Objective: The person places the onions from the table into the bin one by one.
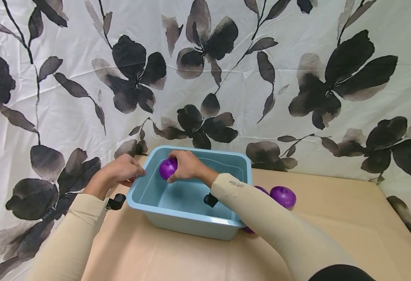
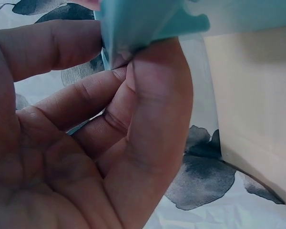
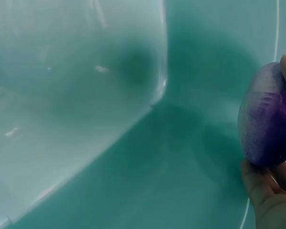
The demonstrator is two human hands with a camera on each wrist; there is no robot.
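A light blue plastic tub (image 1: 191,225) stands on the table. My left hand (image 1: 122,171) grips the rim at the tub's left end; the left wrist view shows its thumb and fingers pinching the tub's edge (image 2: 133,28). Inside the tub, near its left wall, my right hand (image 1: 187,166) holds a glossy purple onion (image 1: 168,169). Up close, the onion (image 3: 264,114) sits between fingertips and thumb, just above the tub's inner surface. Most of the tub's right side is behind my right forearm.
To the tub's right lies another purple onion (image 1: 283,197), with one (image 1: 261,190) partly behind my right sleeve and one (image 1: 248,230) peeking out by the tub's front right corner. A floral cloth (image 1: 254,97) hangs behind the tan table (image 1: 342,218).
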